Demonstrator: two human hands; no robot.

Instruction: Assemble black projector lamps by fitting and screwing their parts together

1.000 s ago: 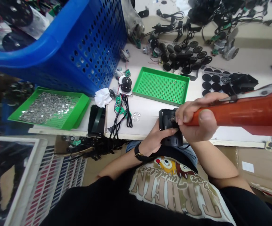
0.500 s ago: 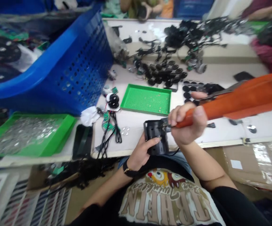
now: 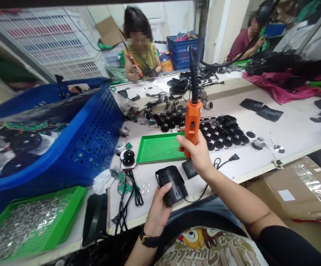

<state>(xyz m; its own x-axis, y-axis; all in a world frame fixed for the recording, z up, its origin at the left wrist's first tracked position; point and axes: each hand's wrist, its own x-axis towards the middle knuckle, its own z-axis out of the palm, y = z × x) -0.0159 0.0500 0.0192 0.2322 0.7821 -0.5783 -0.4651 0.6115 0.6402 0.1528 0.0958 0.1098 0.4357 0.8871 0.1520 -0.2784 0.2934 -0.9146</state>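
My left hand [image 3: 160, 207], with a watch on its wrist, grips a black slotted plastic housing [image 3: 171, 184] near the table's front edge. A cord runs from the housing toward the right. Upright in my right hand [image 3: 198, 151] is an orange electric screwdriver [image 3: 193, 122], its coiled black cable rising from the top. My right fingers wrap round its lower body, and its tip is hidden behind the hand. A small black box-shaped part [image 3: 188, 170] lies on the table below that hand. Just behind is a shallow green tray [image 3: 145, 149] with tiny metal pieces in it.
A big blue basket [image 3: 91, 129] stands at the left, above a green tray [image 3: 66, 218] of small metal parts. Black discs [image 3: 218, 142] lie in rows at the right. A cardboard box [image 3: 299, 188] sits below the table edge. Across the table a person [image 3: 141, 55] holds another orange screwdriver.
The orange screwdriver has swung from lying sideways at the housing to upright, apart from it. My left hand has turned the housing, and the view has tilted up.
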